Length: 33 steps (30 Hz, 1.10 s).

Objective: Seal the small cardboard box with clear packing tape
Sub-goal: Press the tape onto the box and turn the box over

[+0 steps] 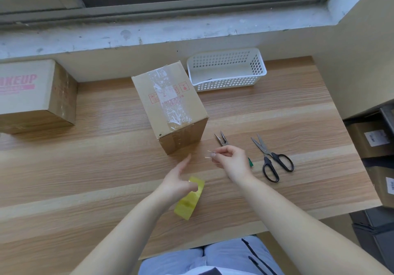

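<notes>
The small brown cardboard box (170, 106) stands on the wooden table (85, 178) at the centre of my view, clear tape already running down its top and over the near face. Just below it I see the yellowish roll of packing tape (188, 200), held up by my left hand (177, 181), whose thumb is hooked through the core while the fingers spread open toward the box. My right hand (232, 159), just right of the box's lower corner, is pinched narrow on the end of a thin clear strip; I cannot tell whether it still joins the roll. Partly behind that hand lie small metal pliers (221, 140), and further right black-handled scissors (270, 159) lie open. A white perforated plastic basket (228, 72) sits at upper right, and a larger cardboard box with pink lettering (36, 95) at far left.
</notes>
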Motion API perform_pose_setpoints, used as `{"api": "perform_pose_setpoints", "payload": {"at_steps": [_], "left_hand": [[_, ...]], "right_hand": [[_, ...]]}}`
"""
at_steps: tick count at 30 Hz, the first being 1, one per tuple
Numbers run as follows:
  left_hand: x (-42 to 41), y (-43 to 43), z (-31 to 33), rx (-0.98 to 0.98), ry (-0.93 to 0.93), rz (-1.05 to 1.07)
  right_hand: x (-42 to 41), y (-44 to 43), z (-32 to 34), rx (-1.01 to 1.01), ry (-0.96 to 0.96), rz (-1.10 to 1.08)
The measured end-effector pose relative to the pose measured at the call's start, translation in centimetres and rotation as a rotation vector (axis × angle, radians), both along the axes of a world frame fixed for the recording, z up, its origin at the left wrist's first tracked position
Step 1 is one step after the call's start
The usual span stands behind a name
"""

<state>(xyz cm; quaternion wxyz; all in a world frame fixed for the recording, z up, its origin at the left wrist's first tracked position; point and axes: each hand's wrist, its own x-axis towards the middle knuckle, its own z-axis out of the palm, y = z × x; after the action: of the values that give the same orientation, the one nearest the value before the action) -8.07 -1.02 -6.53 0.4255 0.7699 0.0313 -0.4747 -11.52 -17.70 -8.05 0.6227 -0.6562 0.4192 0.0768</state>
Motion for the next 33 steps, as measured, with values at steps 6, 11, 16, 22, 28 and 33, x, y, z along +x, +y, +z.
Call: {"api": "perform_pose_setpoints", "payload": {"at_steps": [6, 11, 16, 22, 28, 33], "left_hand": [[-1.3, 1.1, -1.7, 0.272, 0.082, -0.325], [-0.9, 2.1, -2.3, 0.221, -0.136, -0.412], [0.2, 2.8, -2.5, 0.433, -0.57, -0.69], [-0.6, 4.0, -5.1, 0.588, -0.784, -1.022], [-0.5, 6.2, -7.2, 0.533, -0.683, -1.161], [0.6, 6.2, -4.0, 0.17, -0.584, -0.522]], "right_hand": [[-0.4, -0.8, 0.5, 0.141, -0.017, -0.093], [0.2, -0.9, 1.7, 0.091, -0.063, 0.016], [0.4, -0.1, 2.7, 0.072, -0.067, 0.156], [0.6, 1.8, 4.0, 0.118, -0.086, 0.208], [0.7, 2.1, 4.8, 0.046, -0.009, 0.28], [1.5, 2.5, 5.1, 0.082, 0.035, 0.317]]}}
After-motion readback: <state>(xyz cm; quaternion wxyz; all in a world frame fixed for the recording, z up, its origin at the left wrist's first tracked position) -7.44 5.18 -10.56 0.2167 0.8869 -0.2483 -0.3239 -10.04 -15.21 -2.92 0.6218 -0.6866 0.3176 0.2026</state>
